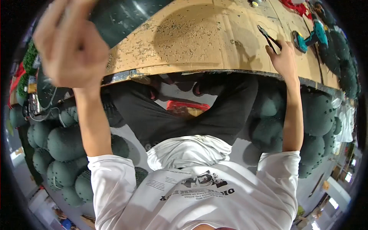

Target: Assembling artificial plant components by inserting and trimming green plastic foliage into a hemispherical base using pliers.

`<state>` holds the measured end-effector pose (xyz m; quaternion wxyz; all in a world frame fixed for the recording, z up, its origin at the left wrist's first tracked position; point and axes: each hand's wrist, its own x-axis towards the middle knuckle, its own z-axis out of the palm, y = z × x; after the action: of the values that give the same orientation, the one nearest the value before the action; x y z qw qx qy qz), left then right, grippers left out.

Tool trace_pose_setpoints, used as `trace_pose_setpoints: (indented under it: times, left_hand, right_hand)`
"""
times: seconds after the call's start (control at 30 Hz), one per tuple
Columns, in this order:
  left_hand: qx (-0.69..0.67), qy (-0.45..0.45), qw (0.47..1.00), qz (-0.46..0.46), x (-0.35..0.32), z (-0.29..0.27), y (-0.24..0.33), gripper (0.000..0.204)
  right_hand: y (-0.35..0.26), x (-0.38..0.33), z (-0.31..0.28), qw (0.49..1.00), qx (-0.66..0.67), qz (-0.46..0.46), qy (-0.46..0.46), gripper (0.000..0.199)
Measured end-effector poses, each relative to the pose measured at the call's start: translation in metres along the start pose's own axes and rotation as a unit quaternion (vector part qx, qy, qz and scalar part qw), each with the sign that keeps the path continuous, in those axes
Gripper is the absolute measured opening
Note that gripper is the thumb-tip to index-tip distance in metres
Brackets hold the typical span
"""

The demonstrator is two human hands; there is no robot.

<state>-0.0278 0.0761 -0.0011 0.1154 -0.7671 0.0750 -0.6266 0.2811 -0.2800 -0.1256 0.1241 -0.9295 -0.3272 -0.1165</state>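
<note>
At the right of the cardboard-covered table, my right hand [284, 60] is closed round the dark handles of a pair of pliers [269, 37]. The jaws point away and to the left, over the cardboard. Raised high on the left, close to the camera, my left hand [73, 51] is smeared by motion. Its fingers look bent, but whether they grip anything does not show. Right beside and behind it is a smooth dark green curved piece [126, 17], partly hidden by that hand and cut off by the upper edge.
A teal cordless drill [312, 36] lies just right of the pliers. Small dark scraps litter the cardboard [188, 30]. Dark green dotted balls [67, 143] are piled on the floor at both sides. A red item [297, 7] lies at the far right.
</note>
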Motion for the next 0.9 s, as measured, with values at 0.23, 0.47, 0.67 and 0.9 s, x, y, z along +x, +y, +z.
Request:
trace_pose_setpoints:
  times: [0.23,0.47,0.67,0.9]
  left_hand:
    - [-0.032,-0.032,0.999,0.029,-0.046,0.041,0.016,0.042]
    - [0.001,0.001,0.997,0.075,0.0,0.041,-0.015,0.049]
    - [-0.026,0.063,0.97,-0.234,0.035,0.011,0.02,0.041]
    - [-0.144,-0.061,0.93,-0.333,0.031,0.01,0.043,0.04]
  right_hand:
    - [-0.019,-0.013,0.004,0.997,0.071,-0.029,0.029,0.051]
    - [-0.035,-0.011,0.001,0.921,0.377,-0.024,-0.1,0.048]
    - [-0.08,-0.041,-0.041,0.864,0.464,-0.042,-0.189,0.049]
    - [-0.133,-0.049,-0.054,0.947,0.225,-0.23,-0.01,0.045]
